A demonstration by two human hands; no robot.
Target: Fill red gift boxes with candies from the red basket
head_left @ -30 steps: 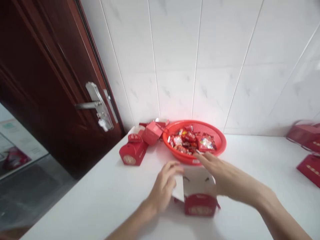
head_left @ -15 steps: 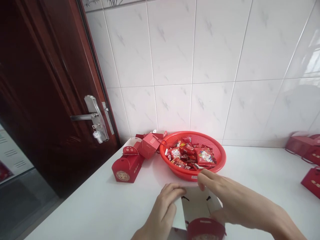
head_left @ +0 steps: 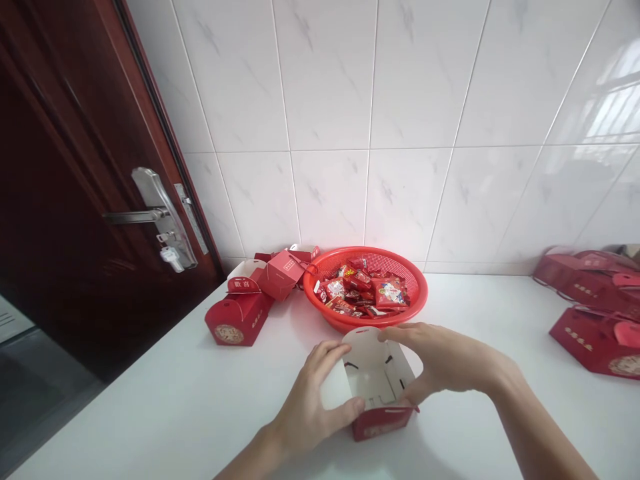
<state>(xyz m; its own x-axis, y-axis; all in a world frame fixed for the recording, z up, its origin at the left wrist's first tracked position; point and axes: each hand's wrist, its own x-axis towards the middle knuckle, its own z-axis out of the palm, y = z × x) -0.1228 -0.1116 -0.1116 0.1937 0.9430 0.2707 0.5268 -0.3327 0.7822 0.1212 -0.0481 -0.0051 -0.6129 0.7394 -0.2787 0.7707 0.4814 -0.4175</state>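
While the left hand [head_left: 310, 403] and right hand [head_left: 440, 357], half-curled, grip the open red box [head_left: 374, 380] at lower centre, light, even pressure should prevent creasing.

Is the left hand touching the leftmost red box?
Apart: the head view shows bare white tabletop between the left hand and that red box.

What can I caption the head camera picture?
Left grip and right grip at an open red box in front of a red basket of packets.
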